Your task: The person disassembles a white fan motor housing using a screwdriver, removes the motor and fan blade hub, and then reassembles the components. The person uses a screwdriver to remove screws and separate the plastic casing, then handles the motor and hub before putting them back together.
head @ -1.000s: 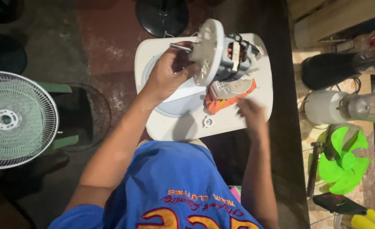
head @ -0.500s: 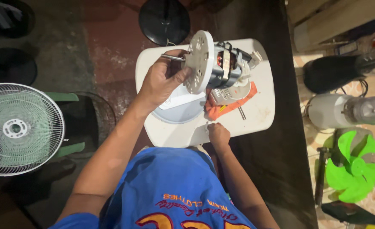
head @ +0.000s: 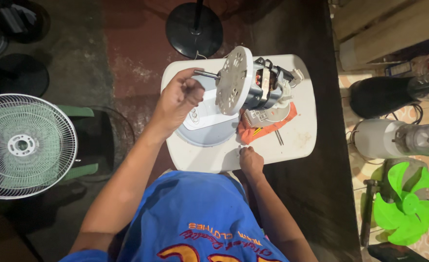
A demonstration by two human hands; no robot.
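Floor: bare grey concrete (head: 64, 53) with a worn dark red painted patch (head: 132, 58). Round black metal stand base (head: 194, 30) on the floor. White round wire fan grille (head: 22, 145) over a green plastic chair (head: 81, 140). Bright green plastic fan blade (head: 403, 204), white cylindrical appliance body (head: 377, 138) and black cone-shaped housing (head: 377, 97) on patterned flooring. Pale wooden planks (head: 384, 29). Light dim, strongest at centre.

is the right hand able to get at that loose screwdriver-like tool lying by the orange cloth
Probably yes. The right hand rests at the white table's near edge, and the thin metal tool lies just beyond it with bare tabletop between.
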